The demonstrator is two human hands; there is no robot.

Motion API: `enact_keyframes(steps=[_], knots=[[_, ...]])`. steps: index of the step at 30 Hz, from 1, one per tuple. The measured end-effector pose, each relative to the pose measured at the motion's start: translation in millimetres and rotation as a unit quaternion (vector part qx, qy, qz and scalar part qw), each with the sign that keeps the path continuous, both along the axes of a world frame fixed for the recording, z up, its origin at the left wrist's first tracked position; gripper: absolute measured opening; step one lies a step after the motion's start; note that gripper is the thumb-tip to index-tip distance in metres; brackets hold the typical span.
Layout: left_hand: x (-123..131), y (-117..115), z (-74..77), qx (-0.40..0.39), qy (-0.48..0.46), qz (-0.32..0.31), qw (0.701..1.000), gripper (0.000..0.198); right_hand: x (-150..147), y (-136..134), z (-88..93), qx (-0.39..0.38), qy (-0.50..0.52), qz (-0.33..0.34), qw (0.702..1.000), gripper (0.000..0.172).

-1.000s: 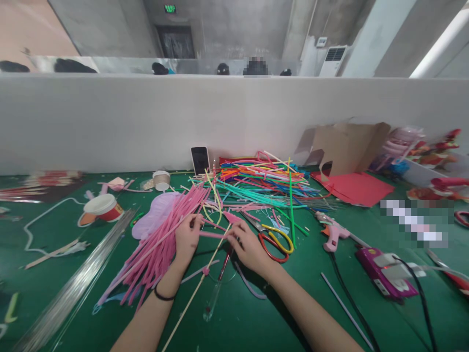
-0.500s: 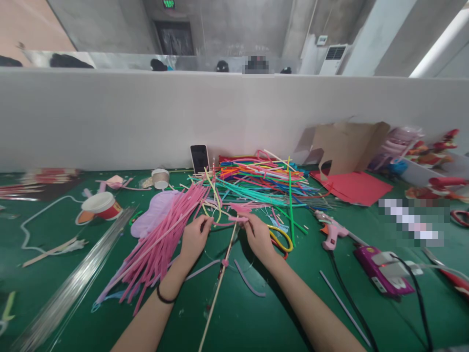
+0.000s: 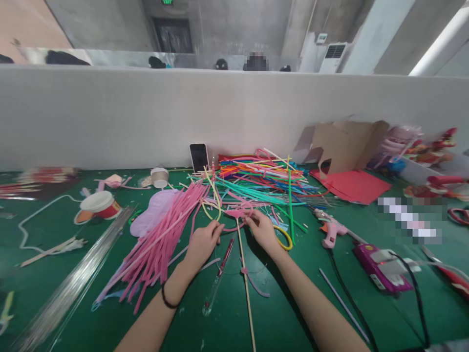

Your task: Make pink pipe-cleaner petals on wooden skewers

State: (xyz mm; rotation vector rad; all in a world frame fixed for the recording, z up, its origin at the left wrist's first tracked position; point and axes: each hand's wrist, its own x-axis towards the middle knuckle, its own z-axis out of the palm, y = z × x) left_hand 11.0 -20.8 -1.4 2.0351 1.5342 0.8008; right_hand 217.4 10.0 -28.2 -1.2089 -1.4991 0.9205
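Observation:
My left hand [image 3: 205, 239] is closed in a pinch on one end of a thin pink pipe cleaner [image 3: 230, 229]. Across from it, my right hand [image 3: 262, 230] has its thumb and fingers closed on the pink strand's other side. Between the hands is a pink shape [image 3: 235, 213] at the upper tip of a thin wooden stick [image 3: 247, 298]. A small pink knot [image 3: 244, 270] sits midway along the stick, with a thin wire loop about it. Left of the stick lies a slim red and clear pen-like thing [image 3: 226, 254]. My fingertips partly hide the strand.
A bundle of pink pipe cleaners [image 3: 164, 234] lies left, a multicoloured pile [image 3: 256, 181] behind. A pink glue gun [image 3: 331, 230] and purple power strip [image 3: 383, 269] are right. A paper cup [image 3: 100, 204] and phone [image 3: 199, 157] stand near the white partition [image 3: 234, 112].
My left hand has moved slightly right and down, nearer the right hand. The stick's lower end has swung right, exposing the red pen-like thing. The right hand has shifted slightly up.

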Motion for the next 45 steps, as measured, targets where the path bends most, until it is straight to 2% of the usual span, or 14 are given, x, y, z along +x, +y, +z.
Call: enact_keyframes(steps=[5, 7, 9, 11, 14, 16, 20, 24, 30, 35, 40, 45], knots=[[-4, 4, -6.5, 0.127, 0.066, 0.041, 0.989, 0.031, 1, -5, -0.3, 0.049, -0.166, 0.002, 0.985, 0.017], [-6, 6, -8.8, 0.178, 0.080, 0.057, 0.979, 0.031, -1, -7, -0.3, 0.058, -0.185, 0.016, 0.981, 0.017], [-7, 8, -11.0, 0.202, 0.082, 0.043, 0.975, 0.030, -4, -8, -0.6, 0.055, -0.176, 0.027, 0.982, 0.017], [-8, 11, -13.5, 0.191, 0.069, 0.009, 0.979, 0.027, -7, -8, -0.8, 0.043, -0.138, 0.043, 0.989, 0.015], [-8, 13, -16.8, 0.139, 0.051, -0.029, 0.989, 0.022, -9, -9, 0.0, 0.020, -0.059, 0.083, 0.995, 0.026], [-8, 13, -17.5, 0.127, 0.045, -0.039, 0.990, 0.020, -8, -8, 1.4, 0.020, -0.049, 0.089, 0.995, 0.030], [-8, 13, -15.4, 0.159, 0.053, -0.069, 0.983, 0.016, -4, -7, 3.4, 0.053, -0.117, 0.043, 0.991, 0.027], [-8, 13, -15.8, 0.139, 0.058, -0.094, 0.984, 0.019, -1, -7, 3.9, 0.085, -0.199, 0.034, 0.976, 0.021], [-8, 12, -16.4, 0.129, 0.105, -0.041, 0.985, 0.025, -4, -10, 5.2, 0.104, -0.234, 0.052, 0.965, 0.016], [-11, 12, -16.9, 0.187, 0.139, -0.006, 0.972, 0.025, -9, -13, 5.1, 0.107, -0.232, 0.111, 0.960, 0.020], [-13, 11, -19.5, 0.234, 0.195, 0.040, 0.952, 0.033, -13, -18, 6.7, 0.119, -0.261, 0.111, 0.951, 0.019], [-11, 14, -17.6, 0.191, 0.180, 0.009, 0.965, 0.028, -16, -20, 10.4, 0.143, -0.259, 0.100, 0.950, 0.023]])
